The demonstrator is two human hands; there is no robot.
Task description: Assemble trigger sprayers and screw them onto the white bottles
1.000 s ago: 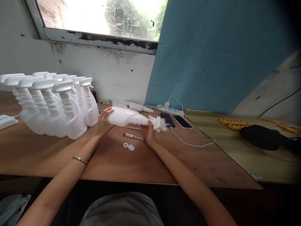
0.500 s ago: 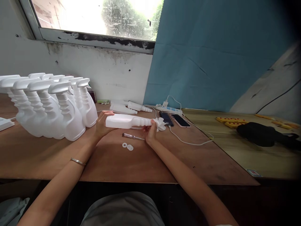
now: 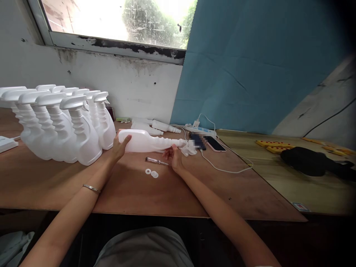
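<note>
A white plastic spray bottle point(image 3: 136, 140) lies level just above the table, base to the left and ribbed neck to the right. My left hand point(image 3: 120, 146) is wrapped round its base, thumb on the near side. At the neck, my right hand point(image 3: 175, 157) has its fingers curled, the tips against the underside. White plastic parts point(image 3: 189, 148) show at the neck's end; I cannot tell whether they are joined to it. Below the bottle lie a screwdriver point(image 3: 155, 161) with a clear handle and a few white washers point(image 3: 152, 173).
Several white spray bottles point(image 3: 80, 133) with trigger heads stand at left. Behind lie bottles without heads point(image 3: 165, 127). Phones point(image 3: 215, 144), a power strip point(image 3: 204, 130) and a white cable point(image 3: 233, 171) are to the right. A black object point(image 3: 303, 160) lies on the adjoining table.
The bottle has shifted slightly left and its neck end now dips a little. My left thumb has come onto its near side. My right hand has slid slightly left and down at the neck.
</note>
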